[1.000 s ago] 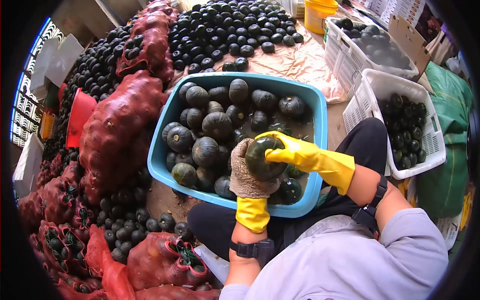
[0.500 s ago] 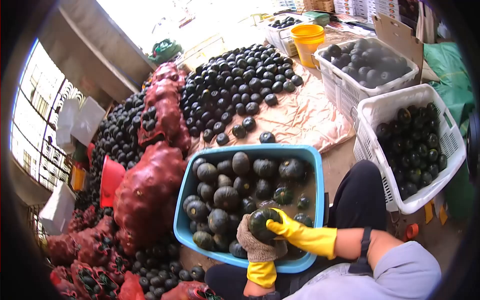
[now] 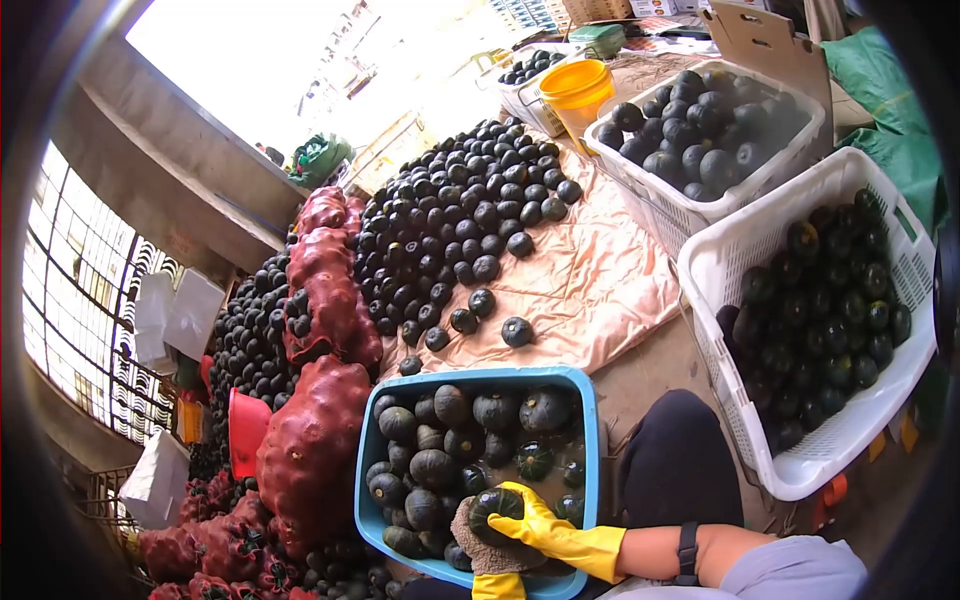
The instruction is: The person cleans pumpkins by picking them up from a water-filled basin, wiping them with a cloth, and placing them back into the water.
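Note:
A dark green pumpkin (image 3: 495,512) is held between my two hands over the near side of a blue tub (image 3: 592,440). My right hand (image 3: 535,525), in a yellow rubber glove, has its fingers curled round the pumpkin's right side. Beneath and to the left, my left hand (image 3: 490,556) cups it through a brown towelling cloth (image 3: 465,522) that covers the fingers; a yellow glove cuff shows below. Murky water and several more pumpkins (image 3: 433,468) fill the tub.
Right of me stands a white crate (image 3: 715,400) of dark pumpkins, with another white crate (image 3: 640,205) and a yellow bucket (image 3: 577,95) behind. Loose pumpkins (image 3: 440,220) lie on a pink sheet (image 3: 600,300). Red mesh sacks (image 3: 315,450) and a red basin (image 3: 247,432) are left.
The view has tilted, so the tub and hands appear lower and further left. Both hands still hold the pumpkin, my right fingers now lying more across its side.

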Available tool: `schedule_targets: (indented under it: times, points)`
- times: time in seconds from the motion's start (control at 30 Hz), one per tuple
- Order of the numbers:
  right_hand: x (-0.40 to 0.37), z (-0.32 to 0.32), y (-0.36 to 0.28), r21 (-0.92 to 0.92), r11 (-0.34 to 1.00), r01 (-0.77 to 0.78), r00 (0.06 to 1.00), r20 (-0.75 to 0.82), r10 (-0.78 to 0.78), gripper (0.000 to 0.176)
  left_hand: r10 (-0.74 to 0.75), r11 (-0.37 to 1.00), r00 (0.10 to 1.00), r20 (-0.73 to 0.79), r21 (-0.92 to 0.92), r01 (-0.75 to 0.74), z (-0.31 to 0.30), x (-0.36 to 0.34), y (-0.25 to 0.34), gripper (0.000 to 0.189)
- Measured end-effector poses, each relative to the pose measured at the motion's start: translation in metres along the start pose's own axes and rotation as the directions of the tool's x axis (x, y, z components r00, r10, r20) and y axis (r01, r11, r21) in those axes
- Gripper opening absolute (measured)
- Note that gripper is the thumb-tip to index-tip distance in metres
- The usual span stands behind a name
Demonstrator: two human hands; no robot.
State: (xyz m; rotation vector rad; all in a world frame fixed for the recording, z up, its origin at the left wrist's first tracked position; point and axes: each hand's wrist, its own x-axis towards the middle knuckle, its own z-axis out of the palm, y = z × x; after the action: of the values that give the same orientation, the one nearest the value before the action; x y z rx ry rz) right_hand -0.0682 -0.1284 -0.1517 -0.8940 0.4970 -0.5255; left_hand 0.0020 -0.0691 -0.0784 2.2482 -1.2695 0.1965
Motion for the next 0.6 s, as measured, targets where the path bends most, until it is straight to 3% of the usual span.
schedule_targets:
  times: [0.03, 0.07, 0.1, 0.17, 0.2, 0.27, 0.3, 0.37, 0.43, 0.47, 0.5, 0.53, 0.57, 0.6]
  points:
    - [0.002, 0.001, 0.002, -0.053, 0.998, 0.016, 0.999, -0.042, -0.018, 0.079, -0.036, 0.998, 0.999, -0.035, -0.049, 0.034, 0.001, 0.001, 0.011, 0.036]
    - [0.005, 0.0, 0.005, -0.105, 0.994, 0.03, 0.996, -0.083, -0.039, 0.076, -0.163, 0.958, 0.986, 0.021, -0.237, 0.163, -0.003, 0.006, 0.031, 0.044]
    - [0.003, -0.002, -0.016, -0.343, 0.938, 0.047, 0.996, -0.056, -0.07, 0.076, -0.287, 0.866, 0.955, 0.075, -0.405, 0.292, -0.007, 0.012, 0.051, 0.052]
    - [0.002, -0.012, -0.061, -0.743, 0.664, 0.079, 0.994, 0.012, -0.104, 0.077, -0.271, 0.914, 0.962, -0.045, -0.324, 0.243, 0.004, -0.007, 0.035, 0.081]
    - [0.012, -0.021, -0.072, -0.742, 0.664, 0.097, 0.982, 0.178, 0.056, 0.089, -0.257, 0.933, 0.961, -0.105, -0.285, 0.218, 0.009, -0.02, 0.024, 0.095]
    - [0.02, -0.028, -0.045, -0.627, 0.719, 0.299, 0.931, 0.358, -0.075, 0.096, -0.103, 0.895, 0.993, 0.062, -0.429, 0.12, -0.005, -0.019, 0.009, 0.087]
    - [0.009, -0.033, -0.099, -0.709, 0.681, 0.181, 0.914, 0.377, 0.149, 0.096, -0.25, 0.824, 0.962, 0.112, -0.498, 0.272, -0.006, -0.019, 0.002, 0.08]
    - [0.011, -0.035, -0.099, -0.636, 0.765, 0.104, 0.908, 0.374, 0.187, 0.095, -0.298, 0.832, 0.949, 0.107, -0.459, 0.313, -0.007, -0.019, -0.006, 0.069]
    - [0.011, -0.028, -0.084, -0.497, 0.868, 0.025, 0.92, 0.351, 0.175, 0.092, -0.243, 0.919, 0.969, 0.045, -0.31, 0.244, -0.01, -0.023, -0.004, 0.066]
    - [0.002, -0.024, -0.095, -0.346, 0.925, -0.157, 0.914, 0.305, 0.269, 0.089, -0.205, 0.964, 0.977, 0.061, -0.162, 0.213, -0.011, -0.017, 0.01, 0.07]
    - [0.003, -0.015, -0.062, -0.141, 0.975, -0.174, 0.944, 0.259, 0.206, 0.085, -0.173, 0.984, 0.981, 0.086, -0.013, 0.175, -0.016, -0.012, 0.027, 0.074]
    - [0.002, -0.008, -0.027, 0.069, 0.983, -0.172, 0.968, 0.197, 0.156, 0.082, -0.148, 0.989, 0.987, 0.055, -0.006, 0.149, -0.013, -0.016, 0.023, 0.074]
    - [-0.001, -0.01, -0.036, 0.055, 0.987, -0.152, 0.978, 0.149, 0.142, 0.086, -0.123, 0.992, 0.992, 0.023, 0.003, 0.123, -0.011, -0.02, 0.019, 0.075]
    - [0.007, -0.014, -0.036, -0.041, 0.999, -0.004, 0.987, 0.162, 0.011, 0.084, -0.089, 0.996, 0.996, -0.023, -0.013, 0.089, -0.015, -0.013, 0.032, 0.074]
